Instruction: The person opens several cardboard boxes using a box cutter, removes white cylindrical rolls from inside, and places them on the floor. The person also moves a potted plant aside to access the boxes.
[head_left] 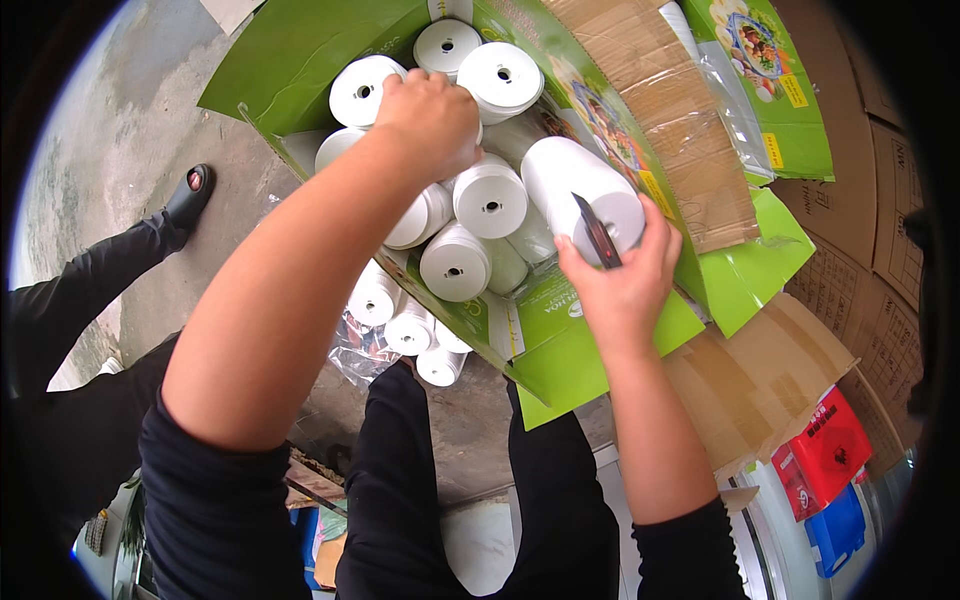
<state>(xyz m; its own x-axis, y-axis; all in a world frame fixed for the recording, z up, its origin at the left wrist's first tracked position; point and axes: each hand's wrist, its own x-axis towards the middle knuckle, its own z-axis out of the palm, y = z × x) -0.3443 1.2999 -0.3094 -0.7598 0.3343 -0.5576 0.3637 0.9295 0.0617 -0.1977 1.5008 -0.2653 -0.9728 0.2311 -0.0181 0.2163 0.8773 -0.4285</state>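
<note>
A green printed carton (330, 40) stands open with several white rolls, each with a dark hole in its end. My left hand (430, 115) reaches in among them, fingers curled down on a white roll (478, 150) that it mostly covers. In my right hand (630, 290) is another white roll (570, 175), tilted against the carton's right side, thumb and fingers around its near end. A black utility knife (597, 232) is also held there, lying across that end with its tip pointing up and left.
More white rolls (410, 328) lie in clear plastic on the floor below the carton. Brown cardboard flaps (760, 370) and stacked cartons (850, 230) fill the right side. A red box (825, 455) and blue plastic item (836, 530) sit lower right. Another person's foot (190, 197) is at left.
</note>
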